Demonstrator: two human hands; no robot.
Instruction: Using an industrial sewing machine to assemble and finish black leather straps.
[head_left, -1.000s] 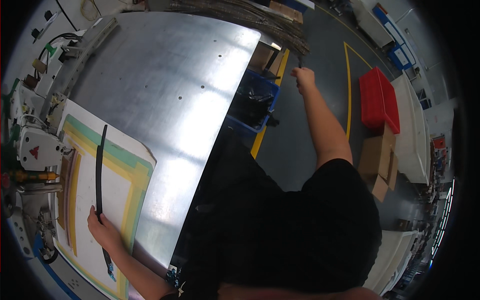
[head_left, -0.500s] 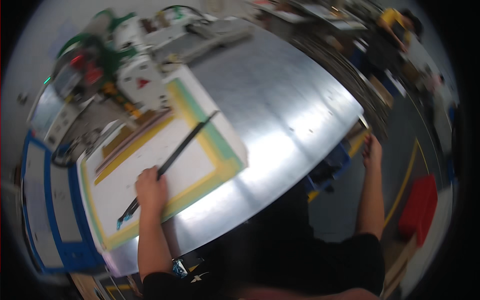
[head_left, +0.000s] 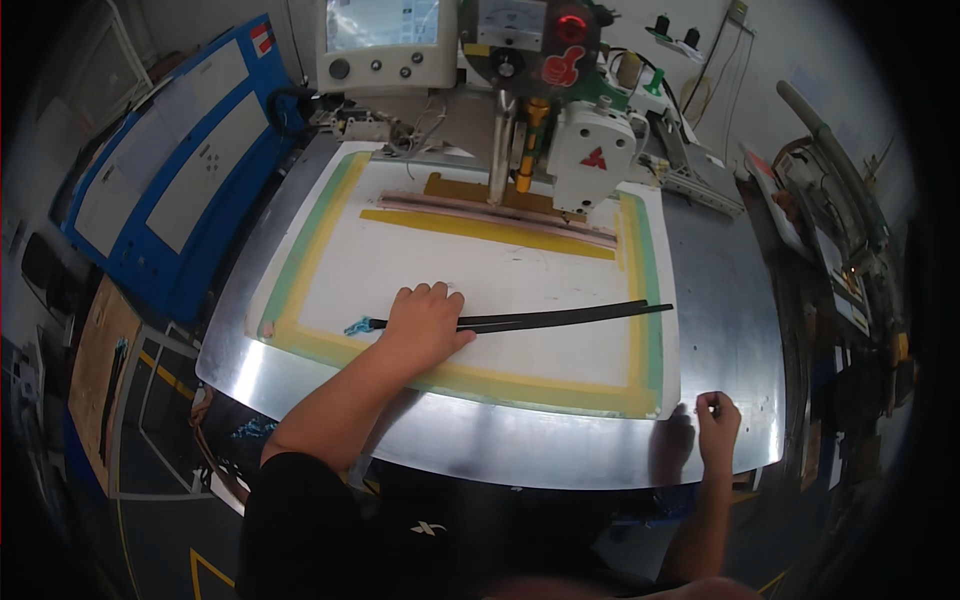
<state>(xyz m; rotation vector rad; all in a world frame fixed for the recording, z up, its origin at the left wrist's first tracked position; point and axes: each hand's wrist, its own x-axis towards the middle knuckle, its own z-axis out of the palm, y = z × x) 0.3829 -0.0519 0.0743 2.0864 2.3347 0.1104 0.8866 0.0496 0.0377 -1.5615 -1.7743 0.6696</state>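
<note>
My left hand [head_left: 425, 322] rests over the white sheet with its fingers closed round a pair of long, thin black strips [head_left: 570, 316]. They run from light-blue tips [head_left: 357, 326] on the left, under my palm, to the right border of the sheet, where their ends spread slightly apart. Over the right front of the metal table, my right hand [head_left: 718, 420] is closed in a pinch. Whatever lies between its fingertips is too small to make out. The white sheet [head_left: 330, 290] has yellow and green tape along its borders.
A sewing machine head [head_left: 590, 150] stands over the sheet's far side, near a yellow strip [head_left: 490, 235] and a pinkish bar [head_left: 400, 203]. A control screen [head_left: 385, 25] is behind. Blue-framed panels [head_left: 190, 170] lean at left. The metal table [head_left: 725, 330] has a curved front edge.
The view has swung left to face the machine squarely. My right hand has come from beyond the table's right edge to over its front right corner. My left hand stays on the strips.
</note>
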